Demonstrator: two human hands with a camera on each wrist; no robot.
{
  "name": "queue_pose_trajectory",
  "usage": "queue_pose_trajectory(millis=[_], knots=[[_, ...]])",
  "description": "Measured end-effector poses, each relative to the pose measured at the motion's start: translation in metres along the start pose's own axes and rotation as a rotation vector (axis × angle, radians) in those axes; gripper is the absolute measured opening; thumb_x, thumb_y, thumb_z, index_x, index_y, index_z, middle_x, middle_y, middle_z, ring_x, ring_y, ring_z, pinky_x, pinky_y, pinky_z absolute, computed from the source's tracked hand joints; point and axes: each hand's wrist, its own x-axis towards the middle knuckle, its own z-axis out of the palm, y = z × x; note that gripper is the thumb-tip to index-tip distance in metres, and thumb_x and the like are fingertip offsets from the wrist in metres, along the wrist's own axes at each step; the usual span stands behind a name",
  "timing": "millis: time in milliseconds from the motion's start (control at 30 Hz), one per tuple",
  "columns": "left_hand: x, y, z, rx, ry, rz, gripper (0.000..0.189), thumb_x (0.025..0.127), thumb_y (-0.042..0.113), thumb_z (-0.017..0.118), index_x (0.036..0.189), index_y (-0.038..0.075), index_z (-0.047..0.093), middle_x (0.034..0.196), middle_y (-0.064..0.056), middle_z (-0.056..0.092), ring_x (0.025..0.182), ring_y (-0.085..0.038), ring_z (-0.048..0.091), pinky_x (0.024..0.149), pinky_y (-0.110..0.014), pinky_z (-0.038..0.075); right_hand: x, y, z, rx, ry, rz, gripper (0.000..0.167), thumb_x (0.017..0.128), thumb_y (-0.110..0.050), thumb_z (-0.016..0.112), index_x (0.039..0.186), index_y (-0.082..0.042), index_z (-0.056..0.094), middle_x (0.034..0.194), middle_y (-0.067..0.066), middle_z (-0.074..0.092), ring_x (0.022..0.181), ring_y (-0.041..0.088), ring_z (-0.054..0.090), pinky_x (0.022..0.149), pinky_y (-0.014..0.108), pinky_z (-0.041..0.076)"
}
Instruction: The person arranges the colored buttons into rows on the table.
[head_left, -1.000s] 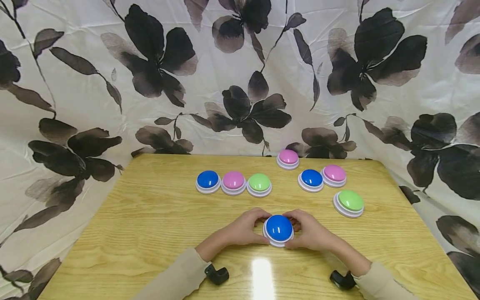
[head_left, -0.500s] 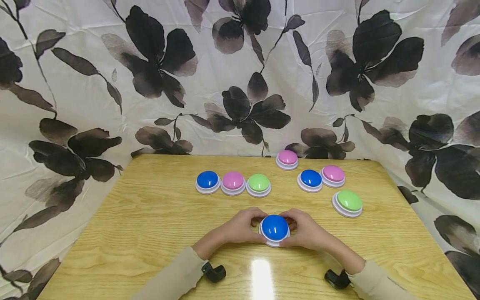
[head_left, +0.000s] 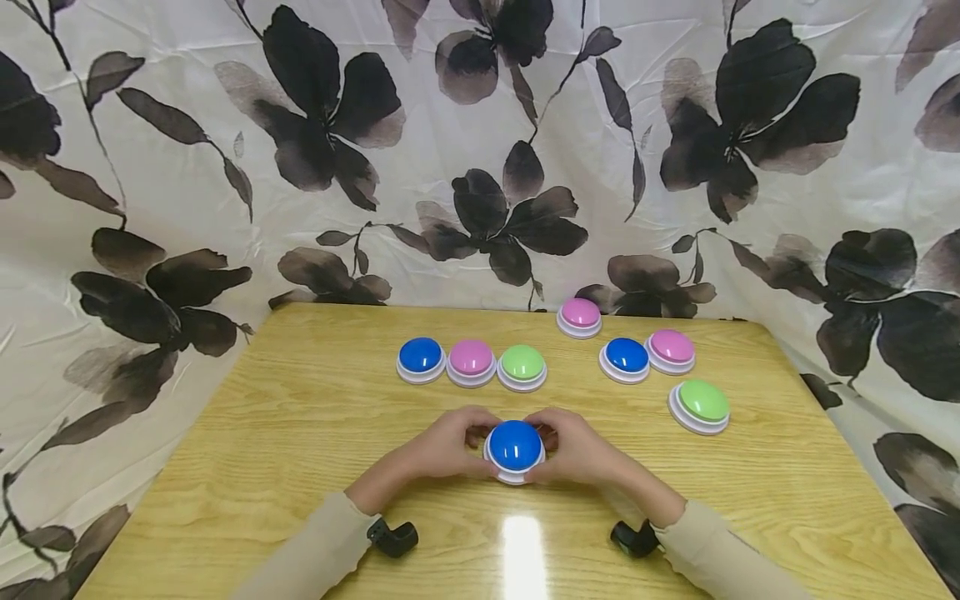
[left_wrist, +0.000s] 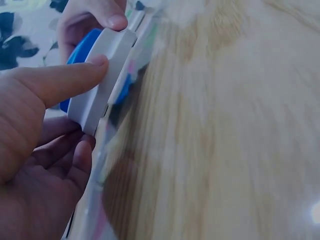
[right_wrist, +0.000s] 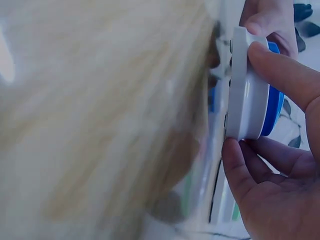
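Observation:
Both hands hold a blue push button (head_left: 515, 445) with a round white base (right_wrist: 243, 85), near the middle of the table. My left hand (head_left: 452, 444) grips it from the left, its thumb (left_wrist: 85, 76) on the white rim and its fingers curled at the far side. From the right, my right hand (head_left: 573, 447) grips the same base in a like way, thumb (right_wrist: 280, 65) on the rim. The blue dome faces up. In both wrist views the base is close above or on the table; I cannot tell whether it touches.
Behind stand a blue button (head_left: 421, 357), a pink button (head_left: 471, 359) and a green button (head_left: 522, 364) side by side. Further right are another blue button (head_left: 625, 357), two pink buttons (head_left: 671, 347) and a green button (head_left: 702, 402). A flowered cloth (head_left: 420, 125) hangs behind the wooden table (head_left: 300, 417).
Both hands have moved left together with the blue button between them. The other buttons keep their places on the table; the head view has shifted slightly.

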Motion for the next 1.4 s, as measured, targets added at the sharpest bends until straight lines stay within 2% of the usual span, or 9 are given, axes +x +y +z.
queue_pose_trajectory(millis=[333, 400, 567, 767, 1033, 1200, 1400], knots=[[-0.027, -0.007, -0.027, 0.054, 0.108, -0.075, 0.063, 0.071, 0.037, 0.087, 0.125, 0.014, 0.063, 0.114, 0.008, 0.058, 0.101, -0.013, 0.055, 0.084, -0.030, 0.052, 0.040, -0.026, 0.011, -0.068, -0.029, -0.071, 0.069, 0.067, -0.029, 0.091, 0.122, -0.003, 0.060, 0.108, 0.000, 0.062, 0.096, 0.016, 0.060, 0.082, 0.032, 0.053], [-0.032, -0.009, -0.035, 0.061, 0.134, -0.098, 0.064, 0.070, 0.037, 0.088, 0.125, 0.016, 0.062, 0.114, 0.009, 0.058, 0.102, -0.013, 0.054, 0.085, -0.030, 0.051, 0.051, -0.032, 0.014, -0.074, -0.032, -0.092, 0.067, 0.067, -0.028, 0.091, 0.121, -0.002, 0.061, 0.106, 0.000, 0.063, 0.095, 0.016, 0.060, 0.082, 0.032, 0.053], [-0.041, -0.015, -0.057, 0.076, 0.172, -0.108, 0.067, 0.071, 0.034, 0.088, 0.127, 0.012, 0.060, 0.117, 0.003, 0.058, 0.106, -0.017, 0.055, 0.088, -0.033, 0.051, 0.076, -0.045, 0.019, -0.084, -0.052, -0.112, 0.066, 0.067, -0.026, 0.091, 0.121, -0.003, 0.062, 0.108, 0.002, 0.065, 0.097, 0.017, 0.060, 0.083, 0.033, 0.053], [-0.047, -0.020, -0.082, 0.104, 0.182, -0.093, 0.069, 0.073, 0.034, 0.086, 0.132, 0.010, 0.057, 0.122, -0.002, 0.058, 0.108, -0.022, 0.054, 0.088, -0.037, 0.052, 0.103, -0.060, 0.021, -0.125, -0.071, -0.090, 0.068, 0.067, -0.027, 0.091, 0.123, -0.003, 0.061, 0.111, 0.002, 0.065, 0.098, 0.014, 0.060, 0.085, 0.029, 0.052], [-0.054, -0.024, -0.113, 0.168, 0.270, -0.104, 0.075, 0.070, 0.037, 0.088, 0.131, 0.006, 0.056, 0.124, -0.007, 0.056, 0.108, -0.025, 0.053, 0.086, -0.042, 0.051, 0.140, -0.083, 0.021, -0.142, -0.091, -0.090, 0.074, 0.068, -0.025, 0.090, 0.129, 0.002, 0.057, 0.116, 0.008, 0.064, 0.099, 0.017, 0.059, 0.085, 0.024, 0.050], [-0.055, -0.027, -0.132, 0.158, 0.308, -0.120, 0.073, 0.070, 0.033, 0.089, 0.129, 0.004, 0.058, 0.125, -0.009, 0.058, 0.106, -0.026, 0.053, 0.086, -0.044, 0.050, 0.161, -0.097, 0.020, -0.191, -0.077, -0.091, 0.074, 0.068, -0.025, 0.090, 0.129, 0.002, 0.057, 0.121, 0.009, 0.063, 0.102, 0.018, 0.060, 0.088, 0.024, 0.048], [-0.055, -0.034, -0.150, 0.160, 0.330, -0.112, 0.069, 0.071, 0.029, 0.089, 0.128, 0.003, 0.059, 0.121, -0.010, 0.060, 0.104, -0.026, 0.054, 0.086, -0.047, 0.049, 0.180, -0.111, 0.019, -0.188, -0.082, -0.061, 0.071, 0.068, -0.024, 0.090, 0.128, 0.000, 0.059, 0.122, 0.008, 0.063, 0.107, 0.018, 0.058, 0.093, 0.025, 0.046]])
